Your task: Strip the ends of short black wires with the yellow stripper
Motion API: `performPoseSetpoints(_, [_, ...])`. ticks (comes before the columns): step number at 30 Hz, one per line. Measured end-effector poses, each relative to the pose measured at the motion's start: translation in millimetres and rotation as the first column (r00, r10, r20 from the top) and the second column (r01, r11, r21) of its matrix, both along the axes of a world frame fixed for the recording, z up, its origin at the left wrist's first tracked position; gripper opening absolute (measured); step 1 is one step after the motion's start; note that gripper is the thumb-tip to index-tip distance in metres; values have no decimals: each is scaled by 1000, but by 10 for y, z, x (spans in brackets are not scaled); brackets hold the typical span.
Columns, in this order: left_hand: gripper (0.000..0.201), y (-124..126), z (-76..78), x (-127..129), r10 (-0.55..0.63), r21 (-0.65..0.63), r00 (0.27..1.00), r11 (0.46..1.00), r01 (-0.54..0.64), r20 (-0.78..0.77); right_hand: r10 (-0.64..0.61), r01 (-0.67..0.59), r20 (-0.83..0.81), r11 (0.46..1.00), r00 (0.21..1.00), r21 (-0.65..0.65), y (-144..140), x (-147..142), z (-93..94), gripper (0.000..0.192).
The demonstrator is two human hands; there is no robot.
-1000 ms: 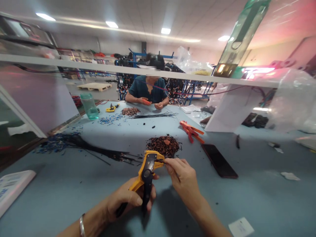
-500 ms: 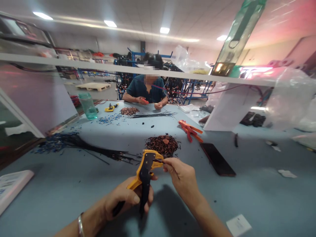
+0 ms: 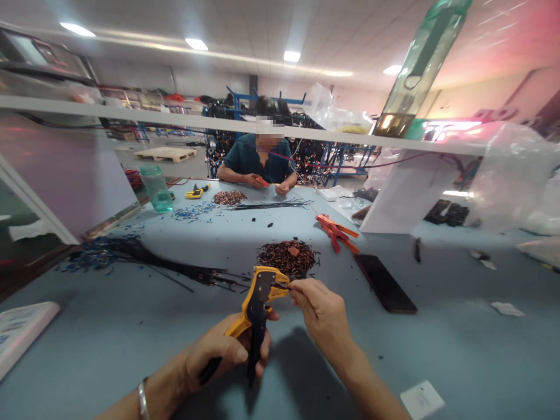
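Yellow-black wire stripper (image 3: 258, 300) upright, head up; maybe wire in head.

left hand (image 3: 223, 353) grips yellow wire stripper (image 3: 256, 303); right hand (image 3: 321, 312) feeds its head.

The wire at the stripper's (image 3: 258, 303) head is too thin to make out — the right hand's (image 3: 321, 318) fingertips cover it. The left hand (image 3: 223, 353) hides the handles' lower ends. The white tray (image 3: 20, 332) is cut off by the left edge; the co-worker's (image 3: 258, 160) face is blurred.
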State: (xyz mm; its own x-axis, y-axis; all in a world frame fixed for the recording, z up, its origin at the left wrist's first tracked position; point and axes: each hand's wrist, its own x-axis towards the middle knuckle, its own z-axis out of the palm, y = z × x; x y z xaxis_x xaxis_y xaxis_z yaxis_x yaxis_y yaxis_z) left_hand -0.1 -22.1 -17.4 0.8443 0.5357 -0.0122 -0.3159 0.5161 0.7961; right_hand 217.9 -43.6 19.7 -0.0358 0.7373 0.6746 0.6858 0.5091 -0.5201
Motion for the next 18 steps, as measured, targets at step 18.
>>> performPoseSetpoints(18, [61,10,10,5,-13,2,1000,1000,13,-16,-13,12,30,1000,999,21,5,-27,3,20])
